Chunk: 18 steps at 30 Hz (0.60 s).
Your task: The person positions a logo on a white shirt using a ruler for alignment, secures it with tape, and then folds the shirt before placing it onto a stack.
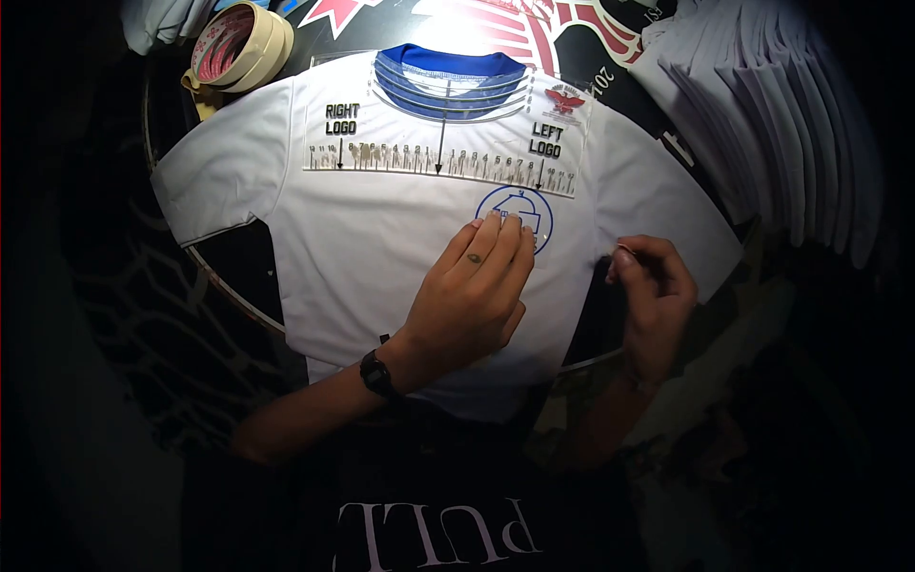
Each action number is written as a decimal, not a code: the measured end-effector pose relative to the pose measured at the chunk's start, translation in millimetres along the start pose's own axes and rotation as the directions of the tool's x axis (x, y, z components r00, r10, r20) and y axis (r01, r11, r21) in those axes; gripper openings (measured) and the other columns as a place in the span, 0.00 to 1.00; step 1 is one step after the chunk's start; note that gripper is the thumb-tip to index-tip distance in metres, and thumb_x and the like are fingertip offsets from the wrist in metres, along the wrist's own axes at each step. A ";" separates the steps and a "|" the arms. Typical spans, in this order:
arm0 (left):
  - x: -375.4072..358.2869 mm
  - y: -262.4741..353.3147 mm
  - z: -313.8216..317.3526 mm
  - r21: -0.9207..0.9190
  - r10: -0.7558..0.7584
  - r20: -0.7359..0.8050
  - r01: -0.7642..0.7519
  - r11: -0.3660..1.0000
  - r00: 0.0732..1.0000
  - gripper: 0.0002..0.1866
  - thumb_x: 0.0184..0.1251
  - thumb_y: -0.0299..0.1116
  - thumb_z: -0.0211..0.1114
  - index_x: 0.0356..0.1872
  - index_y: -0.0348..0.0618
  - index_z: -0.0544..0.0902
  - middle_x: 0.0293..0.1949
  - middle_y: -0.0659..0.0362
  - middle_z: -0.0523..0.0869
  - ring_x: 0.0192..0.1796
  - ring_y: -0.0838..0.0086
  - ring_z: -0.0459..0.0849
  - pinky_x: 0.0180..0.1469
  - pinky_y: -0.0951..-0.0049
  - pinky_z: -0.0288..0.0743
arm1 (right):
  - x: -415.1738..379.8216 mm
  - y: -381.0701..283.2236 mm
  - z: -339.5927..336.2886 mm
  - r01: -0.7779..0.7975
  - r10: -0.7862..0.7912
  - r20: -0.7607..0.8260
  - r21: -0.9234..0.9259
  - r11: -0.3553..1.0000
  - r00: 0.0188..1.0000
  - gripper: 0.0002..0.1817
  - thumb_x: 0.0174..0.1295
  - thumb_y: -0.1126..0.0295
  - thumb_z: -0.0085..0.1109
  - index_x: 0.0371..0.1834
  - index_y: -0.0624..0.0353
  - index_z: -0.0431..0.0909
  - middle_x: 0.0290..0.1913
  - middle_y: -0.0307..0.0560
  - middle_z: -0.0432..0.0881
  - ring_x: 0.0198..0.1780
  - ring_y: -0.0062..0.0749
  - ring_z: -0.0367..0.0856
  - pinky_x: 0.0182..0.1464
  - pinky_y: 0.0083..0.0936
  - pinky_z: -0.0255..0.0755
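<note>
A white T-shirt (381,257) with a blue collar (419,62) lies flat, face up. Across its chest rests a clear placement ruler (381,157) marked RIGHT LOGO and LEFT LOGO. Just below the ruler's LEFT LOGO side is a round blue line logo (543,210), partly hidden by my fingers. My left hand (469,286), wearing a dark wristwatch (376,374), lies over this logo with fingers stretched flat against it. To the shirt's right, beside the sleeve, my right hand (658,296) is raised with thumb and fingers pinched. What it pinches is too small to make out.
Rolls of tape (272,48) stand at the upper left. A thick stack of folded white cloth (762,105) sits at the upper right. Beneath the shirt is a dark round table (224,253) with printed graphics. Surroundings are dark.
</note>
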<state>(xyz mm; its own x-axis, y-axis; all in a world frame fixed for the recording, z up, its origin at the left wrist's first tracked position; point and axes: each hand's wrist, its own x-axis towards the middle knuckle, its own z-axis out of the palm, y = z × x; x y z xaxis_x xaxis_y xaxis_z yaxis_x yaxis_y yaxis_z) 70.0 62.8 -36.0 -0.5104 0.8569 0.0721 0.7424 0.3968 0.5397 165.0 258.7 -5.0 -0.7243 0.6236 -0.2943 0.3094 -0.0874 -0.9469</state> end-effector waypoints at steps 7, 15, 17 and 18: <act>-1.9 -0.1 2.1 0.025 0.001 0.007 -0.002 1.000 1.000 0.35 0.54 0.32 0.67 0.67 0.27 0.78 0.63 0.39 0.79 0.69 0.48 0.76 0.73 0.50 0.71 | 10.7 -6.4 21.8 -0.206 0.214 0.156 -0.066 0.976 0.964 0.05 0.70 0.80 0.66 0.45 0.70 0.85 0.40 0.42 0.87 0.37 0.14 0.81 0.39 0.13 0.75; -0.4 2.9 1.4 0.037 -0.009 0.025 0.008 0.999 1.000 0.36 0.54 0.32 0.68 0.68 0.28 0.77 0.63 0.39 0.78 0.69 0.48 0.76 0.73 0.50 0.70 | 23.8 -4.4 31.4 -0.238 0.282 0.148 -0.258 0.936 0.948 0.06 0.68 0.77 0.69 0.42 0.71 0.87 0.32 0.41 0.89 0.30 0.11 0.81 0.35 0.13 0.74; 0.8 4.1 2.0 0.049 -0.013 0.027 0.012 0.999 1.000 0.36 0.54 0.33 0.68 0.68 0.29 0.77 0.63 0.39 0.78 0.69 0.47 0.76 0.73 0.49 0.70 | 22.5 -3.4 34.0 -0.218 0.260 0.124 -0.278 0.936 0.958 0.06 0.68 0.77 0.69 0.43 0.71 0.87 0.32 0.41 0.89 0.29 0.12 0.81 0.35 0.14 0.74; 1.0 4.4 2.4 0.052 -0.017 0.026 0.015 0.999 1.000 0.36 0.54 0.33 0.68 0.68 0.29 0.78 0.63 0.39 0.78 0.68 0.47 0.76 0.72 0.49 0.70 | 21.2 -2.8 34.6 -0.219 0.253 0.106 -0.257 0.941 0.962 0.07 0.68 0.77 0.69 0.43 0.71 0.87 0.32 0.41 0.89 0.29 0.12 0.81 0.35 0.14 0.74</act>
<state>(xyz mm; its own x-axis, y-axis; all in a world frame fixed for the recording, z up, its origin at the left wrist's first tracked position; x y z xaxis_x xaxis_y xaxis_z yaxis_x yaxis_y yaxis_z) 73.8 66.3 -35.6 -0.5113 0.8584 0.0410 0.7560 0.4266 0.4964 127.5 245.3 -13.0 -0.6834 0.4956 -0.5360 0.6085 -0.0190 -0.7934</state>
